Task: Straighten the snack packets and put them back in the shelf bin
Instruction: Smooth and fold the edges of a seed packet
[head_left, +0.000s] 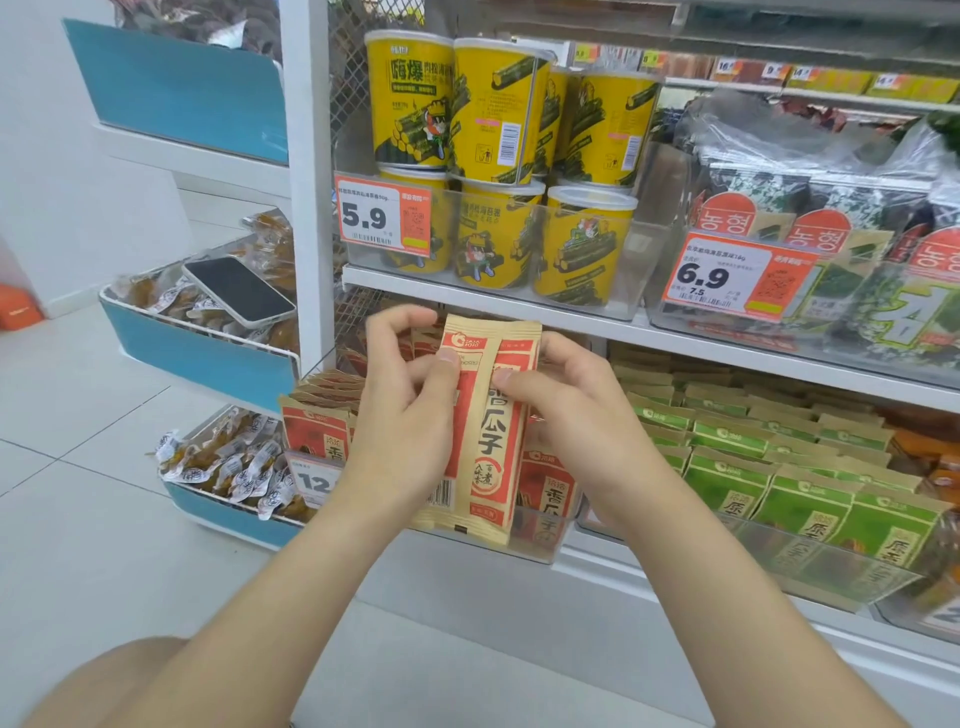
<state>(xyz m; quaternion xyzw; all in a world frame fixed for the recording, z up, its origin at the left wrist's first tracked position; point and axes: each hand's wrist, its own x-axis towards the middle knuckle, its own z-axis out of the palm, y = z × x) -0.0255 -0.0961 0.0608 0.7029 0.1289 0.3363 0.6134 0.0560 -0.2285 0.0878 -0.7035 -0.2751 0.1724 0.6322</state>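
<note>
Head view: red packet (491, 415) pinched between left hand (402, 415) and right hand (576, 426).

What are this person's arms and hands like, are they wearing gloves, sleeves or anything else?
Nothing is worn that the head view shows. The left forearm and right forearm are bare, with no sleeve in the picture. The left hand and right hand have no gloves, and no watch, bracelet or ring shows. The thumbnails look short, with no polish to be seen.
</note>
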